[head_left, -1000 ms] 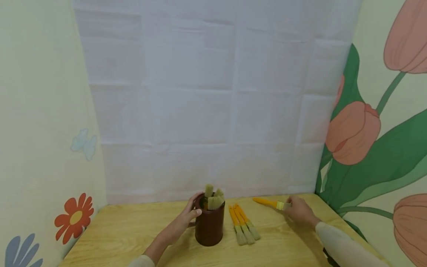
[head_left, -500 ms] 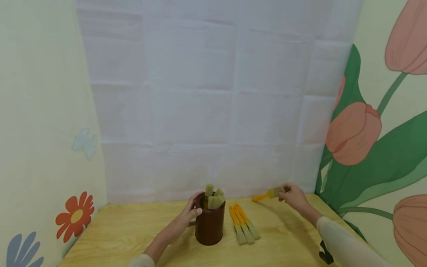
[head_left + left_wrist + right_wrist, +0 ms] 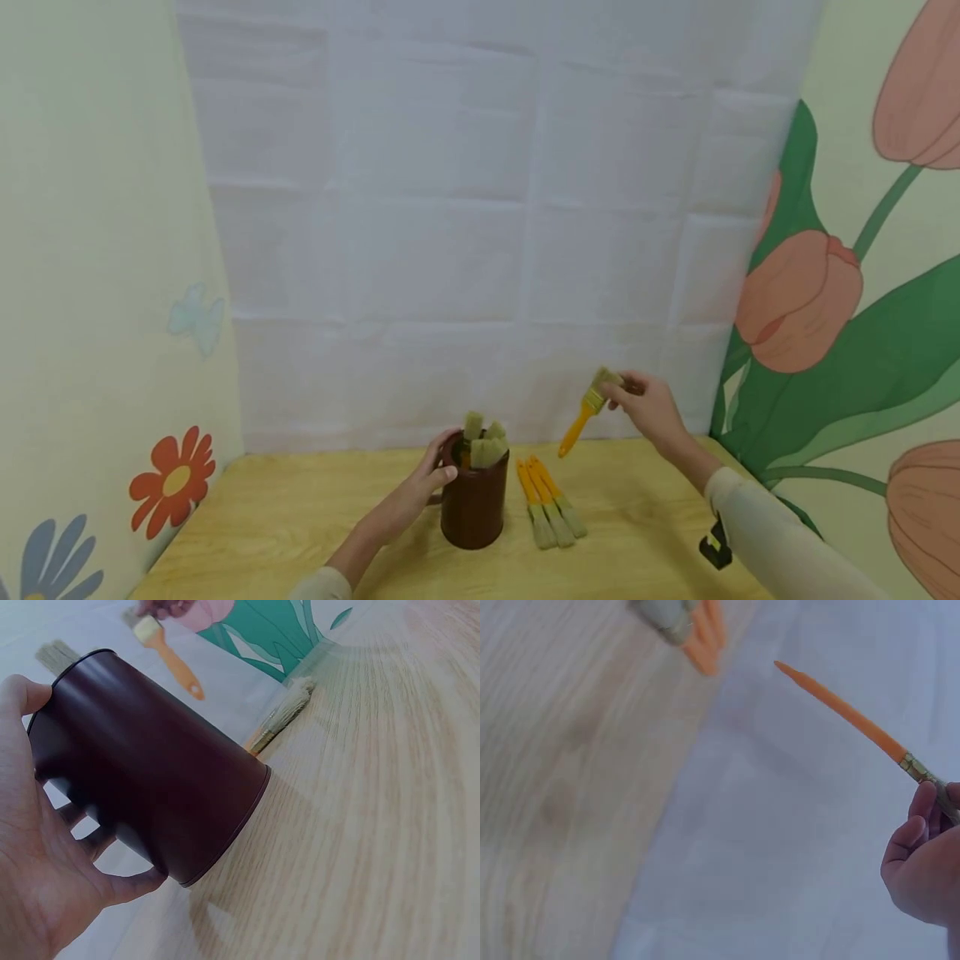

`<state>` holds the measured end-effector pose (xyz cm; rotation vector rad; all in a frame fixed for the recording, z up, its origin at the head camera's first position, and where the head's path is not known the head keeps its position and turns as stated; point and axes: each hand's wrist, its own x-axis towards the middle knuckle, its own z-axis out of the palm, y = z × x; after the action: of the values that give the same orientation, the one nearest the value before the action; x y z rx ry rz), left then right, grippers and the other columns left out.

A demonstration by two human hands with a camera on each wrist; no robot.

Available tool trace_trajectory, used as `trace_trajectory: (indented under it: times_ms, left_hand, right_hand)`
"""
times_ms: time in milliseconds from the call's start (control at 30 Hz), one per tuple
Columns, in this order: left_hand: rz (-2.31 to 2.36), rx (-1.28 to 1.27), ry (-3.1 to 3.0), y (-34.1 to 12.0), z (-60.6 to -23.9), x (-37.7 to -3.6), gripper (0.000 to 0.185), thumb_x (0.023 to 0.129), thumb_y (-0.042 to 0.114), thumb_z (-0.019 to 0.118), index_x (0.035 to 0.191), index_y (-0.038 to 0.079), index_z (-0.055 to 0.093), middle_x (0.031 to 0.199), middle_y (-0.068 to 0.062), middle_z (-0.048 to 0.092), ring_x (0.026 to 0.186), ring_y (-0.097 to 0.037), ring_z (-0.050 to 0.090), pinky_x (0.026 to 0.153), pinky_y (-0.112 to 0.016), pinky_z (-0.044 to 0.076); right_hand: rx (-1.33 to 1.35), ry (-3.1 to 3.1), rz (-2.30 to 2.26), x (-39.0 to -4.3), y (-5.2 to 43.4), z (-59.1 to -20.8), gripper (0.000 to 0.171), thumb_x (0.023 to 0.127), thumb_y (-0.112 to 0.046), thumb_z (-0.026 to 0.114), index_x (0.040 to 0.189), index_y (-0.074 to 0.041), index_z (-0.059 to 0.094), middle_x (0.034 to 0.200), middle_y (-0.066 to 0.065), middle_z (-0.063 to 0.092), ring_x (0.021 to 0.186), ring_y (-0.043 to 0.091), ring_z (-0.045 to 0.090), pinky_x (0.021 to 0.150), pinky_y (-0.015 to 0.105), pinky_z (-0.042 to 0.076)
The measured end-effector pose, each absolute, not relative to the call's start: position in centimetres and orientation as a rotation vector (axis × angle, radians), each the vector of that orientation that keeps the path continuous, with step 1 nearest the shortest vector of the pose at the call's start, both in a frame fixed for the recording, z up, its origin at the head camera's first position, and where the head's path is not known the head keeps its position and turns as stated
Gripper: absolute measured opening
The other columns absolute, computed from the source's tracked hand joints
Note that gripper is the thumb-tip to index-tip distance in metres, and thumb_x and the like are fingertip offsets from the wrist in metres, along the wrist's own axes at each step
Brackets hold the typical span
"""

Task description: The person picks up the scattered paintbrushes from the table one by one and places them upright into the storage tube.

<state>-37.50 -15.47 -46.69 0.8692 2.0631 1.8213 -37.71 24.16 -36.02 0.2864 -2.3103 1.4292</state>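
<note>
A dark brown cup stands on the wooden table with several brushes in it, bristles up. My left hand grips the cup's side; the left wrist view shows my fingers curled round the cup. My right hand is raised above the table's back right and pinches the bristle end of an orange-handled brush, handle pointing down and left. That brush shows in the right wrist view beside my fingers.
Three orange-handled brushes lie side by side on the table just right of the cup. A white cloth wall stands at the back, flowered panels at the left and right. A black strap sits on my right sleeve.
My right hand has lifted the orange-handled brush off the table and tipped it, so the handle now points down. The left hand has stayed on the cup.
</note>
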Motion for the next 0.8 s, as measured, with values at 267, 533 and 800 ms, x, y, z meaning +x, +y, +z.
trace_trajectory:
  times_ms: [267, 533, 800]
  left_hand:
    - [1.819, 0.872, 2.075, -15.5, -46.7, -37.6, 0.063, 0.110, 0.039, 0.041, 0.163, 0.028, 0.010, 0.167, -0.013, 0.000, 0.149, -0.046, 0.011, 0.104, -0.072, 0.030]
    - [1.817, 0.866, 2.070, -15.5, -46.8, -38.0, 0.064, 0.110, 0.041, 0.040, 0.163, 0.026, 0.008, 0.167, -0.012, -0.001, 0.149, -0.046, 0.011, 0.104, -0.072, 0.031]
    - [1.837, 0.865, 2.070, -15.4, -46.8, -37.6, 0.064, 0.109, 0.037, 0.043, 0.163, 0.025, 0.010, 0.167, -0.014, 0.001, 0.149, -0.044, 0.012, 0.104, -0.071, 0.030]
  right_hand:
    - [0.435, -2.174, 1.478, -36.5, 21.4, -32.4, 0.036, 0.096, -0.037, 0.074, 0.106, -0.003, 0.073, 0.085, 0.018, 0.069, 0.083, 0.033, 0.062, 0.069, 0.030, 0.048]
    - [0.439, -2.002, 1.611, -35.5, 18.4, -29.4, 0.038, 0.095, -0.035, 0.075, 0.106, 0.001, 0.072, 0.082, 0.017, 0.067, 0.075, 0.027, 0.060, 0.064, 0.026, 0.049]
    - [0.570, -1.965, 1.634, -35.8, 15.8, -29.8, 0.031, 0.098, -0.027, 0.072, 0.104, 0.003, 0.073, 0.079, 0.023, 0.066, 0.070, 0.027, 0.062, 0.059, 0.025, 0.043]
